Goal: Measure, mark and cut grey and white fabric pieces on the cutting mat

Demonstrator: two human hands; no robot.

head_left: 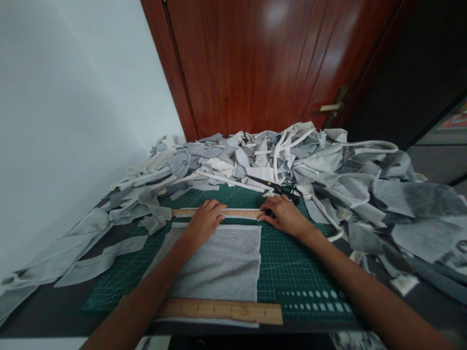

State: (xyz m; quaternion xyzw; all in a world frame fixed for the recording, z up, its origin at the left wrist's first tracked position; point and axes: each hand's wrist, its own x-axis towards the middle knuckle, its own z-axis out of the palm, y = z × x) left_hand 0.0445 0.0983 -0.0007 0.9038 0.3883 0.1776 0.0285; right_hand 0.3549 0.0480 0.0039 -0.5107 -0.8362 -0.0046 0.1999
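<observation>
Where the frame is lowest, near the middle, a wooden near ruler [219,309] lies flat from side to side, and a pale edge of cloth peeks out just below it. Just above that ruler is a gray cloth [226,265], spread out with a few soft wrinkles, on a green mat [295,262] with thin lines all over it. The mat sits on a dark table [47,313] that shows at the lower left. Past the gray cloth, in the middle of the frame, a thin far ruler [241,212] lies across the mat, with pale cloth showing along both its long sides. The left hand [207,218] rests over it left of the middle, fingers bent, but I cannot tell if they squeeze it or only press down. The right hand [280,214] pinches its right end, with fingers on the top edge and thumb on the bottom edge. Just above the right hand are black scissors [292,193], pointing up and left. Farther up, a big messy heap of cloth scraps [226,151] goes from left to right. At the top is a shiny red-brown door [251,63], beside a white wall [73,73] at the upper left
</observation>
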